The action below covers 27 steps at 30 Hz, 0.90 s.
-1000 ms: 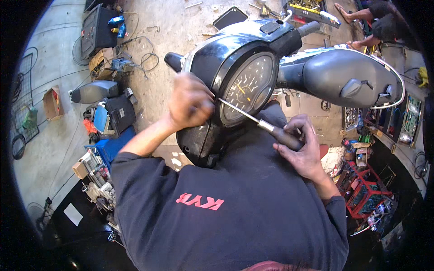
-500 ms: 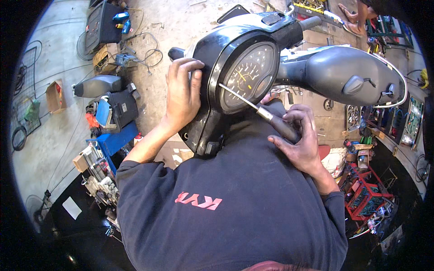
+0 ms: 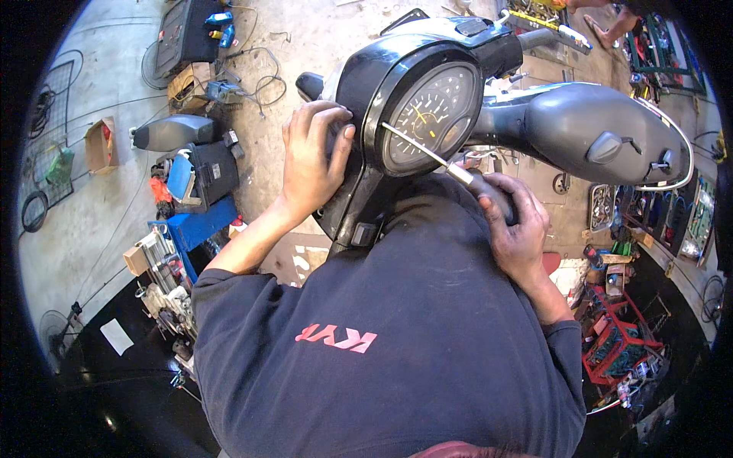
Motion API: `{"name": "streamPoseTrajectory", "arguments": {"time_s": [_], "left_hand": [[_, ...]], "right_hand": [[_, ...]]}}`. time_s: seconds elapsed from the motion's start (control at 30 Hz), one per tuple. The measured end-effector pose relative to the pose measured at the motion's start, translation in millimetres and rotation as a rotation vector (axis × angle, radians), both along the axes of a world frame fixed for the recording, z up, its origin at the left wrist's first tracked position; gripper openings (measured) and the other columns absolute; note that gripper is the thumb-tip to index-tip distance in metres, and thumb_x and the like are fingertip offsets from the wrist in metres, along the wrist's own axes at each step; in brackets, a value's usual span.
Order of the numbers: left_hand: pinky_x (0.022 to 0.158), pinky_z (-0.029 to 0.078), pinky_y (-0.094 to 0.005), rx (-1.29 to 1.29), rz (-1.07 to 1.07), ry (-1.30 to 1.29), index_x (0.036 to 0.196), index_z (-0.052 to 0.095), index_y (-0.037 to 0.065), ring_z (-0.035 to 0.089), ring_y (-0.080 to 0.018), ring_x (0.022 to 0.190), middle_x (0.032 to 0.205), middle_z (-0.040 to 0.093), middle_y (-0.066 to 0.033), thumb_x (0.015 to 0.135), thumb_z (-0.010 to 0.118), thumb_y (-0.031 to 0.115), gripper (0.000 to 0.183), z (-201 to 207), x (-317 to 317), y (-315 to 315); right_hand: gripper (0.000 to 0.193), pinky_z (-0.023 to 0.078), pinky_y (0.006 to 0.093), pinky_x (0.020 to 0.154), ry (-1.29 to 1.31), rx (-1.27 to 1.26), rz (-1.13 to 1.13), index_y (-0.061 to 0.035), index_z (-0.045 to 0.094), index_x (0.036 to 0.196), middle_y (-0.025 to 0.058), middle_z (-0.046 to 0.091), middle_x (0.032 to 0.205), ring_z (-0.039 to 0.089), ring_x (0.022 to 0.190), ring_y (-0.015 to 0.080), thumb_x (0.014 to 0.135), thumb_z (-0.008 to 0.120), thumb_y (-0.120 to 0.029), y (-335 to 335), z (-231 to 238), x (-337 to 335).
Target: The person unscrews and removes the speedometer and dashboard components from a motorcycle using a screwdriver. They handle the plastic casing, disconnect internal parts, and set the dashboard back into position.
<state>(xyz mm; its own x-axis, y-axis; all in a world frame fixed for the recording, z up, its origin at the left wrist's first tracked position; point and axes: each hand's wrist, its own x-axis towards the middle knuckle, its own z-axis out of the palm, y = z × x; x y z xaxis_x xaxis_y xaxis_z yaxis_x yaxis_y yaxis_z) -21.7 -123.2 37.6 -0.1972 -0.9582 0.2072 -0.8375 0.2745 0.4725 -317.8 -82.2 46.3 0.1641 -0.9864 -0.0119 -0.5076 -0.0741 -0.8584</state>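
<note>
A scooter's black handlebar cover (image 3: 366,72) with a round instrument cluster (image 3: 434,114) set in it stands before me. My left hand (image 3: 311,160) has its fingers bent over the cover's left side, gripping that edge, the thumb toward the front. In my right hand (image 3: 521,229) is a screwdriver (image 3: 460,172), its dark handle wrapped by the fingers and its long metal shaft slanting up and left across the dial. The tip sits at the cluster's left rim; whether it is wedged into the seam I cannot tell.
Behind the cluster, to the right, extends the scooter's dark seat (image 3: 573,122). On the left floor lie another grey seat (image 3: 174,132), a black toolbox (image 3: 210,177), a cardboard box (image 3: 101,145) and cables. A red rack (image 3: 622,340) stands lower right. Another person's foot (image 3: 603,34) shows at the top right.
My right hand's fingers have closed more firmly round the screwdriver handle. The screwdriver tip stays at the dial's left rim, and my left hand keeps its place on the cover. The whole view has shifted slightly.
</note>
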Motion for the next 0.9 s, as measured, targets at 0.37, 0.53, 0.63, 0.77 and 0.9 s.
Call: {"name": "streamPoseTrajectory", "arguments": {"time_s": [0.37,0.53,0.63,0.77,0.9], "left_hand": [[0.111,0.029,-0.0445,0.267,-0.062,0.225,0.128,0.049,0.008,0.039,-0.0342,0.131,0.134,0.043,-0.0172,0.079,0.076,0.040,0.064,-1.2,18.9,4.8],[0.110,0.030,-0.0441,0.239,-0.103,0.221,0.128,0.049,0.007,0.040,-0.0336,0.130,0.133,0.045,-0.0165,0.077,0.077,0.042,0.067,-4.0,22.1,0.6],[0.110,0.030,-0.0435,0.210,-0.094,0.225,0.126,0.050,0.006,0.042,-0.0331,0.129,0.131,0.047,-0.0161,0.078,0.077,0.041,0.066,-4.2,22.1,3.3],[0.106,0.036,-0.0430,0.203,-0.060,0.282,0.126,0.050,0.006,0.045,-0.0331,0.125,0.127,0.047,-0.0158,0.075,0.081,0.029,0.064,-7.5,24.4,0.5],[0.106,0.036,-0.0429,0.206,-0.074,0.249,0.123,0.052,0.007,0.046,-0.0324,0.123,0.127,0.048,-0.0143,0.074,0.082,0.029,0.062,-8.1,25.8,-4.2]], "right_hand": [[0.037,0.053,0.0380,0.077,0.110,-0.264,0.059,-0.0029,0.062,0.110,0.0135,0.065,0.101,0.066,0.089,0.0312,0.077,0.078,-0.006,9.2,-15.0,-5.6],[0.036,0.053,0.0385,0.078,0.077,-0.087,0.069,-0.0019,0.061,0.112,0.0132,0.065,0.104,0.066,0.091,0.0308,0.081,0.075,-0.014,4.5,-17.1,-8.6],[0.040,0.053,0.0396,0.078,-0.010,-0.067,0.086,-0.0029,0.061,0.113,0.0134,0.064,0.102,0.065,0.092,0.0311,0.078,0.078,-0.010,-3.6,-5.5,-5.8],[0.044,0.053,0.0390,0.077,0.052,-0.273,0.071,-0.0047,0.060,0.112,0.0125,0.062,0.099,0.064,0.091,0.0304,0.073,0.080,-0.004,-1.6,-16.2,-9.2],[0.043,0.054,0.0387,0.077,0.169,-0.348,0.089,-0.0025,0.060,0.114,0.0154,0.063,0.102,0.065,0.091,0.0306,0.075,0.079,-0.004,7.3,-23.1,-13.2]]}}
